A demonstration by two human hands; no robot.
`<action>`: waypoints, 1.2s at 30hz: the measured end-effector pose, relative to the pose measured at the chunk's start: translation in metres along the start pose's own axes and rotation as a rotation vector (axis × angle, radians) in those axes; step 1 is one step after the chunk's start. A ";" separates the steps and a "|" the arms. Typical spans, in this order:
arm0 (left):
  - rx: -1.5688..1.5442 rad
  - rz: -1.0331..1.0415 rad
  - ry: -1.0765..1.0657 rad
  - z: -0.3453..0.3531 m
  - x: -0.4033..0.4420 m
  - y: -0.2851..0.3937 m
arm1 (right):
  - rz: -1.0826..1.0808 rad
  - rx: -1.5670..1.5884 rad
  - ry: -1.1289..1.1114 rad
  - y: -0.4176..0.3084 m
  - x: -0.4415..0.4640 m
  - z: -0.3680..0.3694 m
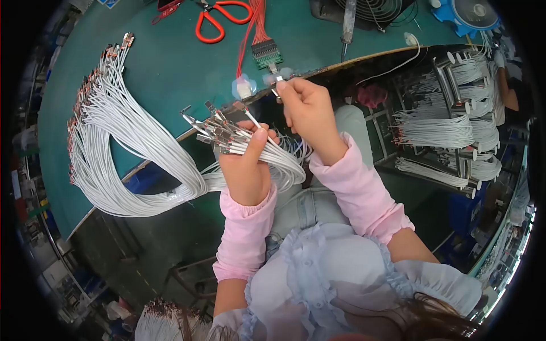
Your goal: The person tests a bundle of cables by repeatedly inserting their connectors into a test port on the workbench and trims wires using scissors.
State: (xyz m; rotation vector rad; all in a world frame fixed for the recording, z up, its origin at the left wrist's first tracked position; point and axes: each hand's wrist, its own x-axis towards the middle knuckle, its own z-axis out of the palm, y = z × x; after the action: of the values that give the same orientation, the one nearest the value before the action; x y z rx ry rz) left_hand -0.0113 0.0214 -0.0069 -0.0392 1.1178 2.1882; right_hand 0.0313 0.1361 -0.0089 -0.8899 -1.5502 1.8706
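Note:
My left hand (250,165) is closed round a bunch of white cables (281,165), whose metal plugs fan out above the thumb. In a pinch, my right hand (307,108) has a cable plug (278,84) at the table's edge. That plug meets a socket on a small green circuit board (267,54); how deeply it sits in it I cannot tell. Red wires (259,23) run up from the board. Left of the board, a small white block (244,87) lies on the edge. A large bundle of white cables (153,148) drapes over the table to the left.
Orange-handled scissors (209,31) lie at the back of the green table (153,68). A soldering iron (347,28) and a fan (375,11) stand to their right. More cable bundles (438,131) hang on a metal rack at the right. Another bundle (168,324) is at the lower left.

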 end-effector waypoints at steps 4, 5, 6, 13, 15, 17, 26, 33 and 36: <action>0.037 -0.010 -0.021 -0.001 0.001 0.002 | 0.049 0.011 -0.029 0.000 -0.003 0.000; 0.037 -0.013 -0.018 0.000 0.001 0.002 | 0.063 0.012 -0.038 0.000 -0.004 -0.001; 0.032 -0.020 -0.018 0.001 0.000 0.002 | 0.068 0.010 -0.032 0.001 -0.004 -0.003; 0.045 -0.063 -0.032 0.002 0.002 0.001 | -0.014 0.035 0.007 0.009 0.004 0.003; 0.065 -0.063 -0.029 0.005 0.000 0.001 | -0.007 0.033 0.009 0.011 0.001 0.005; 0.074 -0.066 -0.047 0.007 -0.002 -0.001 | -0.030 0.024 0.020 0.008 0.002 0.005; 0.111 -0.025 -0.101 0.009 -0.016 0.001 | -0.331 -0.405 0.052 -0.011 -0.003 -0.014; 0.187 0.005 -0.160 0.007 -0.006 -0.010 | -0.924 -0.589 -0.061 -0.021 -0.010 -0.019; 0.147 -0.026 -0.111 0.006 -0.005 -0.005 | -0.579 -0.425 0.071 -0.011 -0.006 -0.015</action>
State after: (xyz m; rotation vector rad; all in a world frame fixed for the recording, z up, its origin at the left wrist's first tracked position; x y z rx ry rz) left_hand -0.0030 0.0250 -0.0049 0.1295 1.2042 2.0538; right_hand 0.0472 0.1430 0.0015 -0.5736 -1.9388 1.1154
